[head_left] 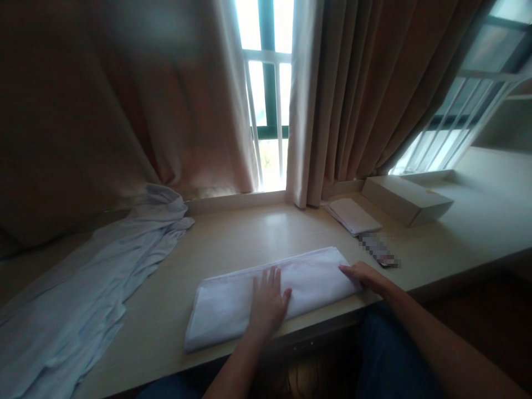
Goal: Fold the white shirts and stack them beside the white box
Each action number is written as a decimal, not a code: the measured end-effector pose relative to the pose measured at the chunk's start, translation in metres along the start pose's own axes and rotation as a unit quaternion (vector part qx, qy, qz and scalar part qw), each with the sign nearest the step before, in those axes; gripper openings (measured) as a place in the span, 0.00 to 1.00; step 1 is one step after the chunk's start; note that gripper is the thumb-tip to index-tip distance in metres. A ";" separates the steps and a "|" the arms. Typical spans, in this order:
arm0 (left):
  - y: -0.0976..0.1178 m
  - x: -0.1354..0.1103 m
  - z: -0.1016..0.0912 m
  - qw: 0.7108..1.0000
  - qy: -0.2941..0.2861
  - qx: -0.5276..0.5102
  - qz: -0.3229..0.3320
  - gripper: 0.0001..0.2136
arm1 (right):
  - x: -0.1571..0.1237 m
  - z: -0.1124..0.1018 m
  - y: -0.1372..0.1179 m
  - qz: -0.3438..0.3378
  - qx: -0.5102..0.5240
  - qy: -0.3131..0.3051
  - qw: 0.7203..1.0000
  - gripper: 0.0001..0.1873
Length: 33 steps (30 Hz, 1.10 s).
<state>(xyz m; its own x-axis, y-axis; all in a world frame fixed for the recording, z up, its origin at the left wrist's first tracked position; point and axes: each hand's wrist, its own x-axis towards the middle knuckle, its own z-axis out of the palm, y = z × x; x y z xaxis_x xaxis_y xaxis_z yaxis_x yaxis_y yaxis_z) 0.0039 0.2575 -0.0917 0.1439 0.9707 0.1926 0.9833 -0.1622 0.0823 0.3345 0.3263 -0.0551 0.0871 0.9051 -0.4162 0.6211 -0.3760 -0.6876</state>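
Note:
A long white folded cloth (224, 305) lies on the wooden ledge in front of me, close to its front edge. Across its middle rests my left hand (269, 302), palm down with the fingers spread. At the cloth's right end, my right hand (363, 275) grips the corner, thumb on top and the other fingers curled beneath, partly hidden. The cloth lies flat in several layers, slightly slanted, with its right end farther from me.
Crumpled pale fabric (100, 260) spreads over the left of the ledge (249, 235). Toward the right lie a smaller folded cloth (353, 215), a blurred flat item (378, 249) and a pale box (407, 199). Brown curtains (349, 83) hang before the barred window (270, 94).

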 end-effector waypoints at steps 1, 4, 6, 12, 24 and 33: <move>0.000 0.000 0.001 1.000 -0.001 0.002 -0.002 0.33 | 0.000 -0.001 0.000 -0.005 0.002 0.001 1.000 0.25; 0.000 0.000 0.002 1.000 -0.004 0.011 -0.007 0.33 | -0.002 -0.002 0.000 -0.021 0.037 -0.004 0.999 0.22; 0.001 0.000 0.002 1.000 -0.007 0.017 -0.011 0.32 | -0.003 -0.002 -0.001 -0.026 0.084 -0.028 0.996 0.22; 0.000 -0.001 0.003 1.000 -0.012 0.008 -0.013 0.33 | -0.001 -0.004 0.000 0.026 0.264 -0.121 0.956 0.20; 0.000 0.000 0.004 1.000 -0.008 -0.002 -0.013 0.33 | -0.002 0.004 0.006 -0.050 0.270 -0.141 0.951 0.21; 0.003 -0.001 0.004 1.000 -0.009 0.001 -0.022 0.33 | -0.018 -0.009 -0.015 -0.079 0.296 -0.166 0.937 0.24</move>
<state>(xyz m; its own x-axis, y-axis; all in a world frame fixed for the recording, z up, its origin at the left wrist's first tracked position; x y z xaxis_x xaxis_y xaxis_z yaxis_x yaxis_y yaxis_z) 0.0067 0.2567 -0.0953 0.1032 0.9798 0.1714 0.9889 -0.1196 0.0880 0.3309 0.3176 -0.0320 -0.2769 0.8843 -0.3759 0.0553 -0.3759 -0.9250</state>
